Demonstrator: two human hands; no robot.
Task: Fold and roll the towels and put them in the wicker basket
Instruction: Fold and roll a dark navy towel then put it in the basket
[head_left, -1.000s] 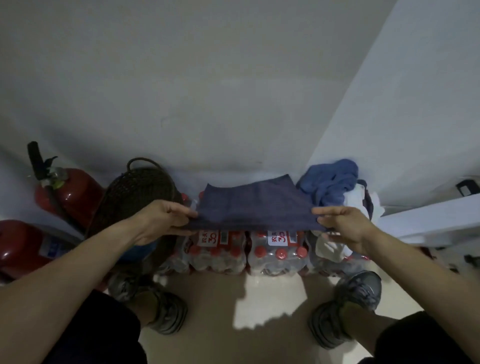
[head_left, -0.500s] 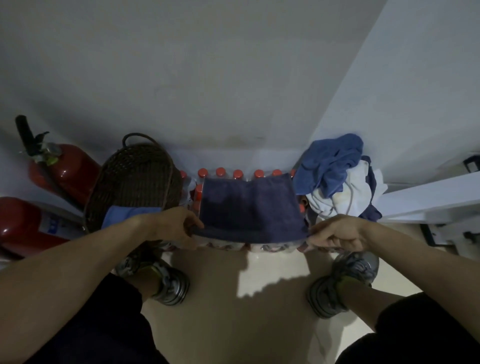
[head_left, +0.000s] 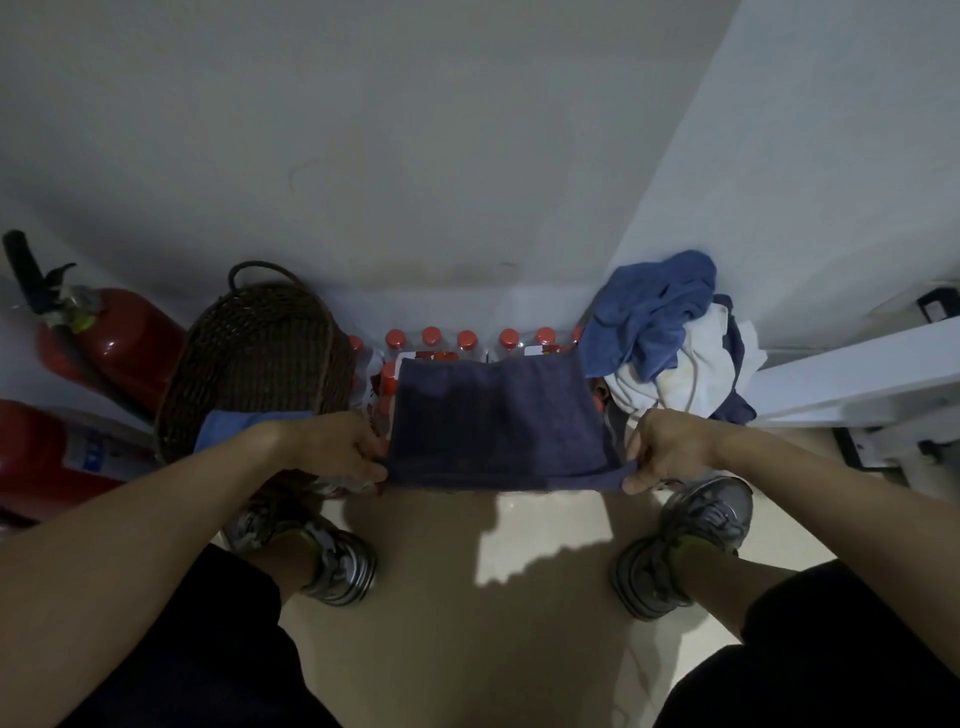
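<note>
Dark navy towel (head_left: 491, 421) spread flat over shrink-wrapped packs of red-capped bottles (head_left: 457, 340) against the wall. Near left corner pinched in left hand (head_left: 340, 449), near right corner pinched in right hand (head_left: 662, 449), both clamped on the cloth, near edge drawn taut between them. Wicker basket (head_left: 260, 358) just left of the bottles, a light blue towel (head_left: 234, 434) lying inside at its near rim. Heap of blue and white towels (head_left: 670, 338) piled at the right, beside the navy one. Two red fire extinguishers (head_left: 119, 343) at far left. Grey sneakers (head_left: 332, 558) planted on the floor below.
</note>
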